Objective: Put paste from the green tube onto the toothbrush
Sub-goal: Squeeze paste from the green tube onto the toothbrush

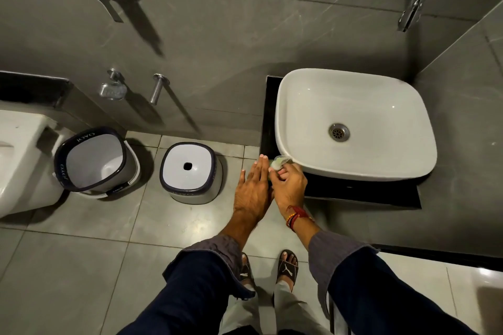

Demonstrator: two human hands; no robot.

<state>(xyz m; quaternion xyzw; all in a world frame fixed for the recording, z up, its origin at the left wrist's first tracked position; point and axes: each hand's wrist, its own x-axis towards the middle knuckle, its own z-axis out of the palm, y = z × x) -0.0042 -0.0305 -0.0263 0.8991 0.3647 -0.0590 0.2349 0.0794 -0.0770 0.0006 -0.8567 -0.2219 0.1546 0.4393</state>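
Pinching a small pale-green object [278, 162], probably the tube, the right hand [288, 185] holds it at the sink's [353, 171] seven o'clock corner, likely for catching drips. The left hand [253, 185] lies flat at its nine o'clock, fingers pressed together; no toothbrush shows.

Single head view, wide-angle, looks steeply down from standing height. Floor tiles [81, 266] fill lower left, wall [231, 35] upper part, basin [353, 166] right of centre, own feet bottom centre. Hands near, centre frame.
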